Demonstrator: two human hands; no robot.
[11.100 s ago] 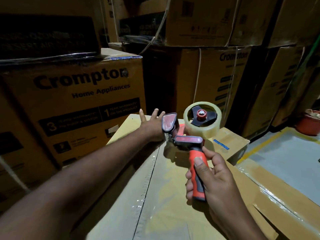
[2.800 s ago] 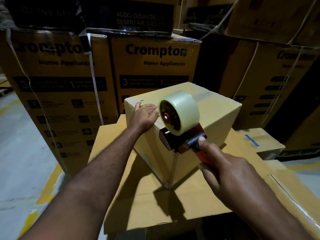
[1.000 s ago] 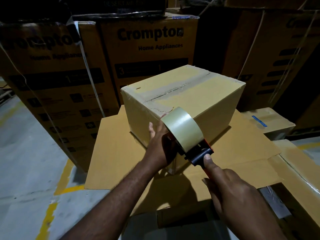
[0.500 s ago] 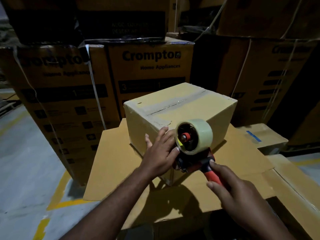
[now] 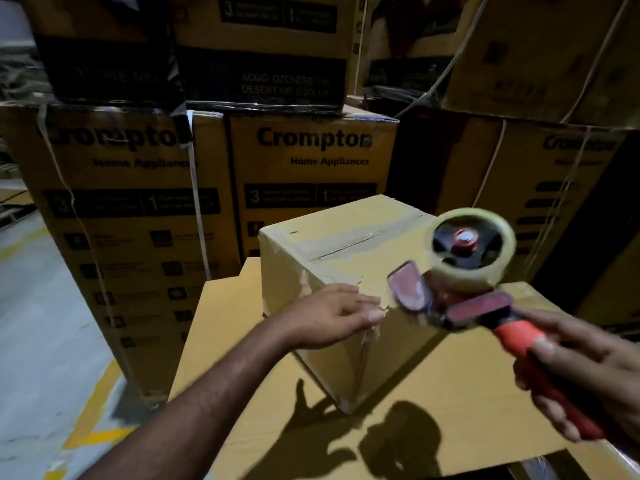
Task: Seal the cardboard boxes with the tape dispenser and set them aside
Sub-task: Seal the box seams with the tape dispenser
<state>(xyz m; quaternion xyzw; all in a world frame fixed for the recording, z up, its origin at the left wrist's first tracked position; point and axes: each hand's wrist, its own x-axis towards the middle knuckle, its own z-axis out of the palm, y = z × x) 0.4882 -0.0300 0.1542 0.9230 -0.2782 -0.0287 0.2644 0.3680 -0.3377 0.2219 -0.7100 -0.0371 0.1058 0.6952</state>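
A plain cardboard box (image 5: pixel 346 251) stands on a flat cardboard sheet (image 5: pixel 433 417), a strip of clear tape running along its top seam and down its near corner. My left hand (image 5: pixel 332 315) lies with straight fingers against the box's near upper corner, pressing on the tape end there. My right hand (image 5: pixel 585 372) grips the red handle of the tape dispenser (image 5: pixel 464 271), which is lifted off the box to the right, its clear tape roll uppermost and blurred.
Tall printed appliance cartons (image 5: pixel 311 174) are stacked close behind and to the left (image 5: pixel 114 209) and right (image 5: pixel 554 188). Grey floor with yellow lines (image 5: pixel 52 341) lies at the left.
The dispenser has come away from the box's near face and swung up and right. My left hand stays flat on the taped corner. The view has tilted up.
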